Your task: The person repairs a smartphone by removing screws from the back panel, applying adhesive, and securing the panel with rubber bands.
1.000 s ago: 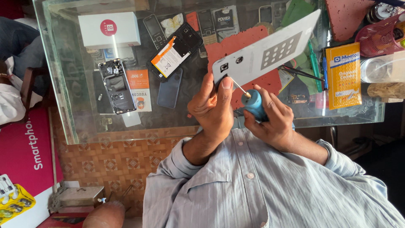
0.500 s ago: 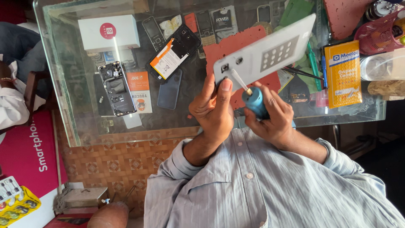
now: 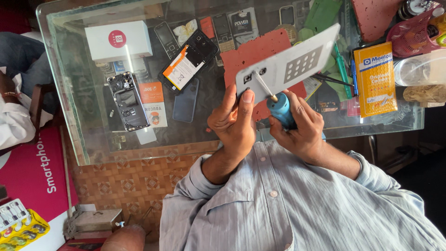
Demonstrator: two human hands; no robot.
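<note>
My left hand (image 3: 234,122) grips the lower end of a white phone back panel (image 3: 290,65), thumb pressed near its camera cutouts. The panel is tilted up over the glass table (image 3: 93,148). My right hand (image 3: 299,125) holds a blue air blower (image 3: 281,110); its thin nozzle touches the panel beside the camera holes. Both hands hover above the table's near edge, over a red mat (image 3: 260,53).
On the glass lie an opened phone frame (image 3: 127,102), a phone with an exposed battery (image 3: 188,62), a dark phone (image 3: 186,100), a white box (image 3: 118,41), a yellow packet (image 3: 375,79) and tools at right. Another person's sleeve (image 3: 11,125) is at left.
The panel has risen and tilted a little. The blower's nozzle has shifted closer to the camera cutouts. Both hands keep their hold.
</note>
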